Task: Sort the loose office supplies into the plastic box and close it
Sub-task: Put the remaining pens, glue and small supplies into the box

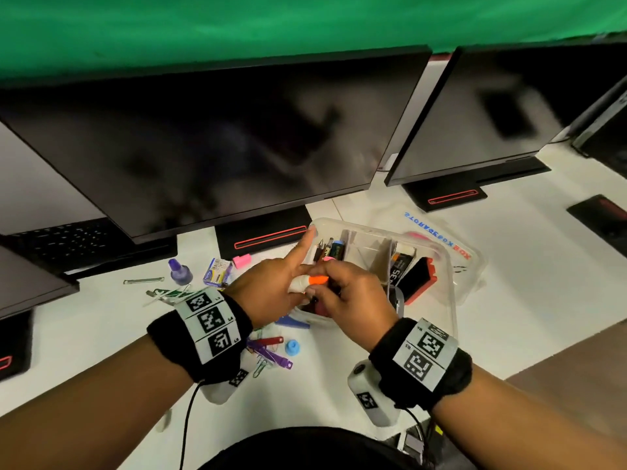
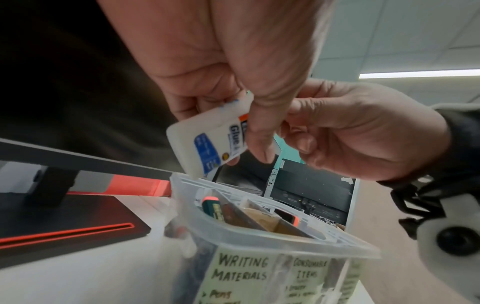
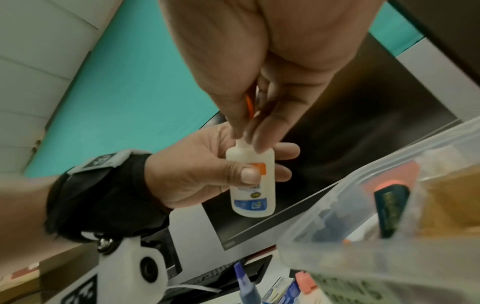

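Observation:
A small white glue bottle (image 1: 298, 283) (image 2: 207, 142) (image 3: 250, 185) is gripped in my left hand (image 1: 271, 283) (image 2: 233, 72) (image 3: 192, 174), just above the left end of the clear plastic box (image 1: 450, 293) (image 2: 233, 232) (image 3: 350, 205). That hand's index finger sticks out straight. My right hand (image 1: 342, 293) (image 2: 363, 133) (image 3: 259, 82) pinches the orange cap (image 1: 318, 279) (image 3: 249, 105) at the bottle's nozzle; whether the cap is seated I cannot tell. The box is open, divided into labelled compartments, and holds pens and a black and red stapler (image 1: 417, 279).
The clear lid (image 1: 441, 232) lies behind the box. Left of the box, loose on the white desk: a purple ink bottle (image 1: 179, 271), a staple box (image 1: 217, 273), a pink eraser (image 1: 241, 261), a blue cap (image 1: 292, 347), coloured clips (image 1: 268, 351). Monitors (image 1: 203, 147) stand close behind.

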Action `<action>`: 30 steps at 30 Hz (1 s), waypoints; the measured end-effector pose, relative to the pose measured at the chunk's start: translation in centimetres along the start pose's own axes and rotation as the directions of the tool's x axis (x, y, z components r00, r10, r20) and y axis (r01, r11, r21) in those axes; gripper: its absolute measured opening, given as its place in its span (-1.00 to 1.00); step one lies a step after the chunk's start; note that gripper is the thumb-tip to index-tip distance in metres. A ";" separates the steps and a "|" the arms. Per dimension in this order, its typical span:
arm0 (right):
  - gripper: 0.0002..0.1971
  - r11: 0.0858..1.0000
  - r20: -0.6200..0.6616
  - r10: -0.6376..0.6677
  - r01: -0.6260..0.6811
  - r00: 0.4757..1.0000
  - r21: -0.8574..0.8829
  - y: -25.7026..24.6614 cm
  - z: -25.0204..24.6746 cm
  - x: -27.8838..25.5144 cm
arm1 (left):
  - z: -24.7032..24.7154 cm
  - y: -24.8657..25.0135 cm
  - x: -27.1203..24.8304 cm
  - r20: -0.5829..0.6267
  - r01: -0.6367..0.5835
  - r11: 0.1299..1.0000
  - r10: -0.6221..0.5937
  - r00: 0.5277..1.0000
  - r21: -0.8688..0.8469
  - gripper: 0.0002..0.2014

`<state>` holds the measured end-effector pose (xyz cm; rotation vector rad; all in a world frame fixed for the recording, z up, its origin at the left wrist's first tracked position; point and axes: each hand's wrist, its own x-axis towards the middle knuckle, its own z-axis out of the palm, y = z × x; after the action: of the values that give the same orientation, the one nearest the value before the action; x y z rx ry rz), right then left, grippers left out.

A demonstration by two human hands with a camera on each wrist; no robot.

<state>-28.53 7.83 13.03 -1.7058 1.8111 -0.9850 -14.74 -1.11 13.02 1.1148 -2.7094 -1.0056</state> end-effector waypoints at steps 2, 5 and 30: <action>-0.87 1.000 -0.001 0.007 -0.007 1.000 -0.030 0.6 -1.2 -0.1 | 0.5 0.3 0.7 0.028 -0.036 0.999 0.037 0.999 -0.028 0.03; -0.95 0.992 -0.066 0.118 -0.121 0.991 -0.043 1.8 -4.3 0.0 | 0.8 0.1 1.3 0.086 -0.047 0.994 0.038 0.996 0.100 -0.09; -0.81 0.456 0.087 0.871 -0.730 0.483 -0.509 10.4 -8.1 3.1 | 2.2 -1.7 0.8 0.264 -0.059 0.982 0.010 0.964 0.177 -0.79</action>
<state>-41.80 6.03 10.74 -0.8084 2.2873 0.1376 -14.85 -1.35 10.14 1.0194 -3.0764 -0.9784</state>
